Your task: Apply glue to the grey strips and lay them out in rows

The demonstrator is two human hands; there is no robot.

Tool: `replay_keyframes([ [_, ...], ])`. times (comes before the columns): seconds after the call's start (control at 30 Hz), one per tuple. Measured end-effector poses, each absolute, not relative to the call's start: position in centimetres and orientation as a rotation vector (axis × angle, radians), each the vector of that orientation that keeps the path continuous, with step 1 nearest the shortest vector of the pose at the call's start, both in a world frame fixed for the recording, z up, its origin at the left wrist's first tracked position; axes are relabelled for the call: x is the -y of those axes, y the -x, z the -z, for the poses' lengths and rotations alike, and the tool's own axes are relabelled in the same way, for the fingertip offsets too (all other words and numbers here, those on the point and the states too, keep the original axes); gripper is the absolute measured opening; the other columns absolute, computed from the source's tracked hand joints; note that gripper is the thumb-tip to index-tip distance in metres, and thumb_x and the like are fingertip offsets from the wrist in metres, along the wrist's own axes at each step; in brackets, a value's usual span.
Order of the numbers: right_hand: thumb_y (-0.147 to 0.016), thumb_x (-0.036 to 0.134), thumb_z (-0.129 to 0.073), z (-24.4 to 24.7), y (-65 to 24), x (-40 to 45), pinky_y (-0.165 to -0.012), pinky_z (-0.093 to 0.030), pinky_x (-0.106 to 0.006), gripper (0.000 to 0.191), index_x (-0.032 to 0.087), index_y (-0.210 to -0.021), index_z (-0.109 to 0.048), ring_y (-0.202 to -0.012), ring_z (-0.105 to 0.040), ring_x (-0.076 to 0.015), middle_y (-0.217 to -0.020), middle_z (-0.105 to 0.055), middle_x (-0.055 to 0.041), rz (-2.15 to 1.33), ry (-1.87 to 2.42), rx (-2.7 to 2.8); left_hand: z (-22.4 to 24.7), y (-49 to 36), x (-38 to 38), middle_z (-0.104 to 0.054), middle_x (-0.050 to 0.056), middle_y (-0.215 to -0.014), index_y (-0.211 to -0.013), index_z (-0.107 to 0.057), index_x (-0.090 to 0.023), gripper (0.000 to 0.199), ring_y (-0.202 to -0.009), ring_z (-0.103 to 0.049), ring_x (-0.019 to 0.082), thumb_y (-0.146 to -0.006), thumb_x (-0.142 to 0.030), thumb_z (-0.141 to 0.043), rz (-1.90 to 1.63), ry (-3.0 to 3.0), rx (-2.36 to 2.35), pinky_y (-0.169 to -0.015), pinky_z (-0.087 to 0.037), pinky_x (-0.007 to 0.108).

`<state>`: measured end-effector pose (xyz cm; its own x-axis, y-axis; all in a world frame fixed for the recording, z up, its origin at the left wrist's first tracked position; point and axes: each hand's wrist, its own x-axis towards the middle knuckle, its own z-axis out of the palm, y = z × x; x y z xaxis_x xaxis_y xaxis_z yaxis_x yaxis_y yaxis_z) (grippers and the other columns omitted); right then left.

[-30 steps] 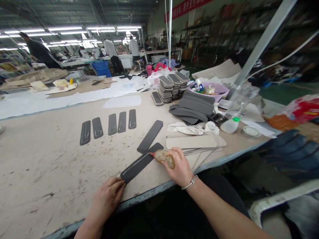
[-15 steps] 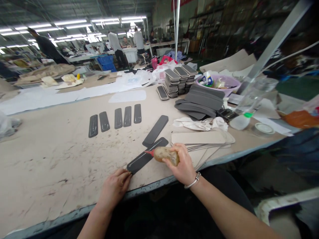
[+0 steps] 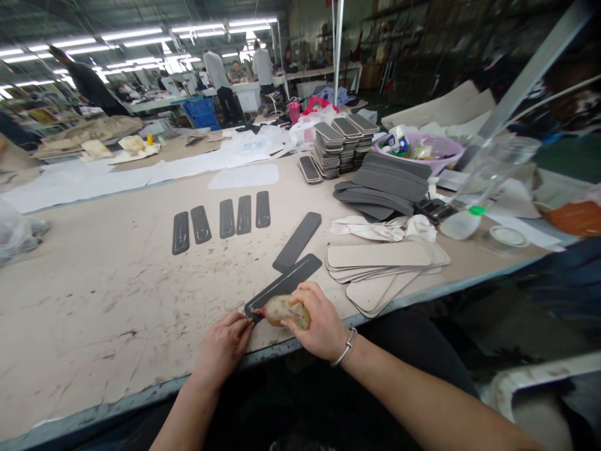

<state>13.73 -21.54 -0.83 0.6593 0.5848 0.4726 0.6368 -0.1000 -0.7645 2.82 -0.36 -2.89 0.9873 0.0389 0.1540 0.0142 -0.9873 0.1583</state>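
My right hand is wrapped round a stained, yellowish squeeze bottle with a red nozzle. The nozzle points left, its tip over the near end of a dark grey strip with rounded ends. A shiny line runs along the strip's edge. My left hand has its fingers closed on that near end, by the table's front edge. Touching the strip's far side is a second dark grey strip. Further left lie several shorter dark pieces with glossy wet-looking lines on them.
Right of my hands lie pale strips and a white cloth. Behind them are loose dark strips, stacked pieces and a purple basin. A clear bottle with a green cap stands near the right edge. People work in the background.
My right hand has moved the bottle left and toward me, from the strip's middle to its near end. The left hand keeps its hold there. The view has shifted slightly.
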Motion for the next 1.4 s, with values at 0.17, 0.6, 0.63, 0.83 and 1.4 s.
replay_keyframes([
  [0.17,-0.072,0.017,-0.066,0.4,-13.5,22.5,-0.089,-0.045,-0.036,0.036,0.02,-0.102,-0.047,-0.1,-0.048,-0.0208,-0.102,-0.046,-0.0076,0.023,1.784,1.006,2.8,-2.8,0.4,-0.065,0.004,-0.089,-0.088,-0.068,-0.021,0.028,-0.08,-0.061,0.016,-0.089,-0.031,-0.042,-0.226,-2.98,-0.055,-0.074,-0.05,0.027],
  [0.6,-0.071,0.016,-0.066,0.9,-18.2,28.0,-0.091,-0.044,-0.04,0.035,0.023,-0.101,-0.048,-0.103,-0.048,-0.0235,-0.102,-0.048,-0.007,0.332,1.976,0.806,2.7,-3.2,0.2,-0.064,0.003,-0.095,-0.086,-0.068,-0.021,0.033,-0.081,-0.062,0.015,-0.089,-0.038,-0.04,-0.105,-2.988,-0.125,-0.073,-0.049,0.025],
  [0.63,-0.072,0.016,-0.066,0.9,-18.7,28.4,-0.09,-0.045,-0.04,0.035,0.023,-0.101,-0.048,-0.101,-0.049,-0.0232,-0.101,-0.048,-0.0069,0.364,1.992,0.781,2.7,-3.3,0.2,-0.064,0.003,-0.096,-0.086,-0.068,-0.022,0.033,-0.081,-0.063,0.015,-0.088,-0.038,-0.04,-0.1,-2.983,-0.131,-0.073,-0.049,0.025],
  [0.83,-0.073,0.017,-0.064,1.0,-19.9,28.8,-0.09,-0.044,-0.04,0.032,0.022,-0.1,-0.049,-0.101,-0.048,-0.0235,-0.102,-0.046,-0.008,0.492,2.022,0.666,2.8,-3.5,0.0,-0.064,0.002,-0.096,-0.085,-0.068,-0.022,0.033,-0.08,-0.063,0.014,-0.087,-0.04,-0.041,-0.079,-2.962,-0.159,-0.072,-0.049,0.023],
  [1.4,-0.072,0.017,-0.065,0.9,-18.7,27.2,-0.088,-0.045,-0.038,0.033,0.023,-0.1,-0.05,-0.1,-0.049,-0.0229,-0.102,-0.047,-0.0072,0.415,1.997,0.757,2.5,-3.8,0.4,-0.061,0.004,-0.098,-0.086,-0.064,-0.02,0.033,-0.08,-0.062,0.014,-0.089,-0.036,-0.035,0.05,-2.948,-0.188,-0.071,-0.047,0.025],
])
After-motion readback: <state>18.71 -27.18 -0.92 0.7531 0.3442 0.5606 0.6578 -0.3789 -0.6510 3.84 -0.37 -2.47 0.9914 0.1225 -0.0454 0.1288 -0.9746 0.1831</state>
